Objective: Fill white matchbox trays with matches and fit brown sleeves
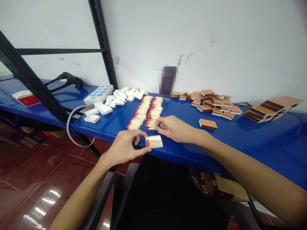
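My left hand (pixel 128 143) grips the left end of a small white matchbox tray (pixel 160 144) between thumb and forefinger, at the table's front edge. Several red-tipped matchsticks (pixel 154 142) lie inside it, heads to the left. Just beyond the tray, my right hand (pixel 169 127) is closed in a pinch at the near end of the right-hand row of matchsticks (pixel 155 110), on the tail ends of the nearest ones. How many are between the fingertips is hidden. A second row of matchsticks (pixel 141 111) runs alongside on the left.
White trays (pixel 103 108) lie heaped at the left, beside a white-and-blue box (pixel 99 93) and a grey cable (pixel 68 123). Orange-brown matchbox sleeves (pixel 216 103) are piled at the right, with a single one (pixel 208 124) nearer and stacked ones (pixel 271 108) farther right. A black metal post (pixel 35 81) rises at the left.
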`<state>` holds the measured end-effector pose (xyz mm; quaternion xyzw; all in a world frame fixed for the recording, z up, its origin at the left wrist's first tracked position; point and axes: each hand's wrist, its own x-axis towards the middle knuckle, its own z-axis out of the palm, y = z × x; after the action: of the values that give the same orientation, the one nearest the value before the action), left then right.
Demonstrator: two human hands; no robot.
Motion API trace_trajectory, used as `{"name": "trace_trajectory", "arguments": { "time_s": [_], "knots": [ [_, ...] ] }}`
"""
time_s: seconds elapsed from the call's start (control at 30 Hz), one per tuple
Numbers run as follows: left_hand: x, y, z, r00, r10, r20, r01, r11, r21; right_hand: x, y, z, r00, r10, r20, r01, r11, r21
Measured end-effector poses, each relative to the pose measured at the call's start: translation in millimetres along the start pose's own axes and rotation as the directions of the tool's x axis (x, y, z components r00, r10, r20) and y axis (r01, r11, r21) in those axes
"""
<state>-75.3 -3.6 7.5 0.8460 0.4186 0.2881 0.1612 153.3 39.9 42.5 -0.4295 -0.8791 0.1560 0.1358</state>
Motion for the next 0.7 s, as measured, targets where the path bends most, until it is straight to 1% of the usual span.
{"name": "trace_trajectory", "arguments": {
  "time_s": [0.07,0.13,0.27,0.3,0.33,0.37,0.47,0.5,0.7],
  "knots": [
    [0,0,0.6,1.0,-0.017,-0.004,0.017,1.0,-0.003,-4,-2,-5,0.999,-0.031,-0.008,0.032,0.998,0.048],
    [0,0,1.2,0.999,-0.03,-0.016,0.029,1.0,-0.004,-8,-7,-9,0.998,-0.068,0.014,0.067,0.993,0.095],
    [0,1,1.9,0.999,-0.035,-0.017,0.035,0.999,0.004,-13,-15,-12,0.985,-0.115,0.128,0.098,0.987,0.128],
    [0,1,1.8,0.999,-0.035,-0.017,0.035,0.999,0.005,-13,-16,-12,0.983,-0.117,0.142,0.1,0.987,0.125],
    [0,2,1.8,0.999,-0.033,-0.02,0.033,0.999,0.006,-12,-16,-11,0.985,-0.113,0.133,0.098,0.988,0.117],
    [0,2,1.6,0.999,-0.031,-0.024,0.031,0.999,0.006,-9,-15,-11,0.99,-0.104,0.099,0.094,0.99,0.102],
    [0,2,1.1,0.999,-0.026,-0.027,0.026,1.0,0.0,-2,-9,-8,0.997,-0.055,-0.059,0.056,0.998,0.005],
    [0,2,0.9,0.999,-0.024,-0.021,0.024,1.0,-0.002,1,-6,-6,0.995,-0.047,-0.085,0.044,0.998,-0.033],
    [0,1,0.0,1.0,-0.026,0.003,0.026,1.0,-0.012,4,3,4,0.995,-0.063,-0.076,0.049,0.983,-0.178]
  ]
}}
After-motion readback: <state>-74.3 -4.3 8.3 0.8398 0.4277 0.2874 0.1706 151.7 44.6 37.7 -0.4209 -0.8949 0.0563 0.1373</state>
